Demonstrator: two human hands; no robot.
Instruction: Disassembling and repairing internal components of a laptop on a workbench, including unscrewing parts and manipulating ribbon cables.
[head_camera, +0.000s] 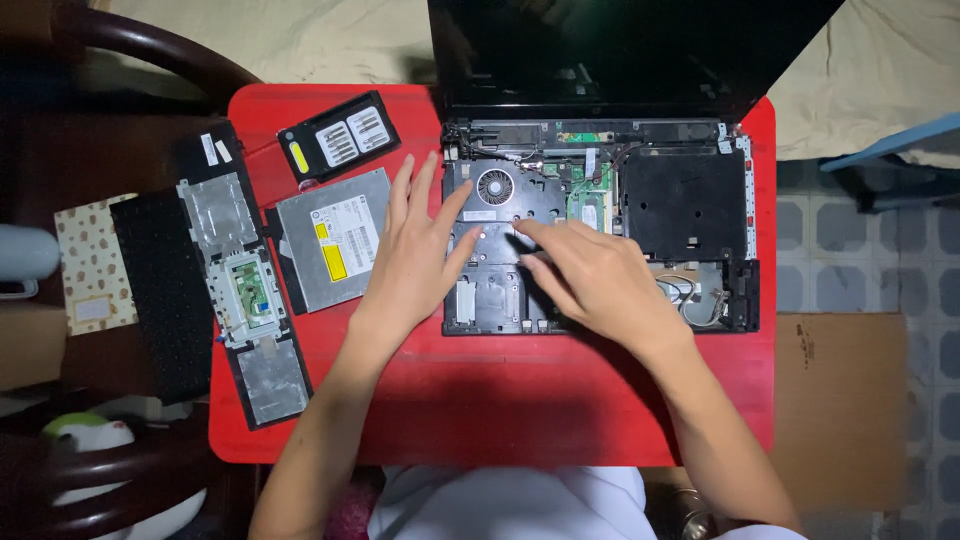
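Observation:
An opened black laptop base (690, 200) lies on a red table (500, 400), its cooling fan (494, 186) and green circuit board (590, 200) exposed, and its dark screen (620, 50) tilted back. My left hand (415, 260) rests flat at the base's left edge, fingers spread, its thumb touching the area just below the fan. My right hand (590, 275) lies over the middle of the base, fingers curled, fingertips pressing on a part near the centre. Neither hand visibly holds anything.
A silver optical drive (335, 240) lies left of the laptop, with a black screwdriver-bit case (338, 136) above it. The removed palm-rest cover (240, 290) and black keyboard (165, 290) lie at the table's left edge. Loose wires (690, 295) sit at the base's lower right. A wooden chair (140, 45) stands to the left.

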